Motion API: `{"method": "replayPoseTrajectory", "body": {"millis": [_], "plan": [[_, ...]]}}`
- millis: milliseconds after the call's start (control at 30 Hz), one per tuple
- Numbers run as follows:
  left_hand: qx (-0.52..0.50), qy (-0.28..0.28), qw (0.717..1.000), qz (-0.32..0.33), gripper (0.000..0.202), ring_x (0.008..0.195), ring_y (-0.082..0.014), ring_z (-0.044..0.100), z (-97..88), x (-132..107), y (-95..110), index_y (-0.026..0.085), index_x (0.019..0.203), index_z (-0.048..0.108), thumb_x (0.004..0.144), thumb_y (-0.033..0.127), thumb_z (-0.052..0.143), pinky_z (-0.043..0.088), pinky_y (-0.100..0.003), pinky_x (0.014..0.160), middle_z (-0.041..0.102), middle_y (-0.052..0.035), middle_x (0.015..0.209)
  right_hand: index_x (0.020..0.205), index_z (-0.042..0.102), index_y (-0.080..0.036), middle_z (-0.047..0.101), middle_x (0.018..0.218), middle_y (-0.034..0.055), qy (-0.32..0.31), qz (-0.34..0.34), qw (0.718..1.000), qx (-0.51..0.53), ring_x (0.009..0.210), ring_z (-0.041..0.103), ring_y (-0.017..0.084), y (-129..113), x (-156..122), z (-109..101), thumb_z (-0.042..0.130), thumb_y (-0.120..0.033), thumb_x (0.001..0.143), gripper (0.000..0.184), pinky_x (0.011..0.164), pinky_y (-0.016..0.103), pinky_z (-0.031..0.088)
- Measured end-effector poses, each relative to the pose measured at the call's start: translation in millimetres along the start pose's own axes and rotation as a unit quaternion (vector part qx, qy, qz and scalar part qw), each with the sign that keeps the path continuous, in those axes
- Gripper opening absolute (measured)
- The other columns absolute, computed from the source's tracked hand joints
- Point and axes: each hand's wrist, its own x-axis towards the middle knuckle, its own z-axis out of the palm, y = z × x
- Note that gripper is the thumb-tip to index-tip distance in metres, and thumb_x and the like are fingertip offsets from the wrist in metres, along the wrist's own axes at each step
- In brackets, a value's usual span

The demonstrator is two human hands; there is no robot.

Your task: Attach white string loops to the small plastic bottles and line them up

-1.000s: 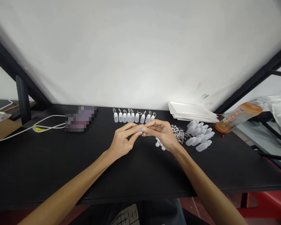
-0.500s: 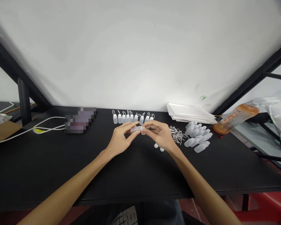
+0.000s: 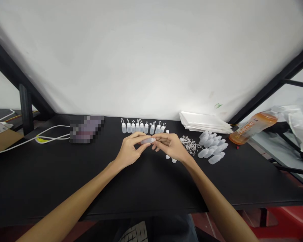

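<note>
A small translucent squeeze bottle lies sideways between my hands, above the black table. My left hand is closed around its body, thumb in front and fingers behind. At the neck end, the fingertips of my right hand are pinched on the bottle; whether a cap is under them is hidden. Behind my hands, several capped bottles stand in a row, with thin white loops on top. Small white caps show beside my right hand, partly covered by it. Right of it lies a heap of white looped straps.
Several uncapped bottles lie grouped on the right. A stack of white sheets rests against the wall, and an orange drink bottle leans at the right edge. On the left are a blurred-out purple object and a white cable.
My right fingers have shifted their grip around the bottle's neck, with the hand slightly lower. The bottle has tilted a little and moved slightly down; my left hand keeps hold of it.
</note>
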Motion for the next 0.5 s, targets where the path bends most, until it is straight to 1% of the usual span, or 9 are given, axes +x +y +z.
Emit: {"method": "replayPoseTrajectory", "body": {"millis": [100, 200, 300, 500], "plan": [[-0.006, 0.003, 1.0, 0.008, 0.02, 0.079, -0.0143, 0.065, -0.1, 0.3, 2.2, 0.017, 0.102, 0.075, 0.085, 0.022, 0.066, 0.057, -0.026, 0.067, 0.069, -0.0074, 0.097, 0.098, 0.074, -0.013, 0.07, 0.076, 0.0073, -0.005, -0.003, 1.0, -0.002, 0.067, 0.069, 0.019, -0.6, -0.6, -1.3, 0.071, -0.043, 0.079, 0.035, 0.063, 0.033, 0.059], [-0.011, -0.007, 1.0, 0.002, 0.02, 0.075, -0.0127, 0.064, -0.6, -0.1, 4.1, 0.017, 0.103, 0.075, 0.086, 0.023, 0.066, 0.056, -0.024, 0.063, 0.069, -0.0071, 0.096, 0.096, 0.074, -0.013, 0.07, 0.072, 0.0065, -0.024, -0.005, 1.0, -0.003, 0.065, 0.069, 0.018, -1.5, -1.2, -3.9, 0.071, -0.041, 0.079, 0.033, 0.064, 0.033, 0.058], [-0.008, -0.016, 1.0, 0.005, 0.021, 0.074, -0.0123, 0.063, -0.5, -0.8, 4.0, 0.017, 0.105, 0.074, 0.087, 0.023, 0.064, 0.055, -0.022, 0.061, 0.068, -0.0074, 0.097, 0.095, 0.074, -0.013, 0.071, 0.071, 0.0063, -0.03, -0.008, 0.999, -0.013, 0.066, 0.07, 0.019, 0.0, -1.5, -5.0, 0.071, -0.04, 0.08, 0.032, 0.066, 0.034, 0.058], [-0.009, 0.0, 0.999, 0.034, 0.019, 0.074, -0.012, 0.063, 0.4, -1.3, 0.3, 0.017, 0.102, 0.076, 0.085, 0.021, 0.067, 0.056, -0.023, 0.063, 0.067, -0.0066, 0.093, 0.095, 0.071, -0.012, 0.071, 0.074, 0.0067, -0.024, -0.019, 0.999, -0.034, 0.068, 0.071, 0.019, 7.6, -2.0, -1.7, 0.069, -0.037, 0.082, 0.028, 0.068, 0.033, 0.059]]}}
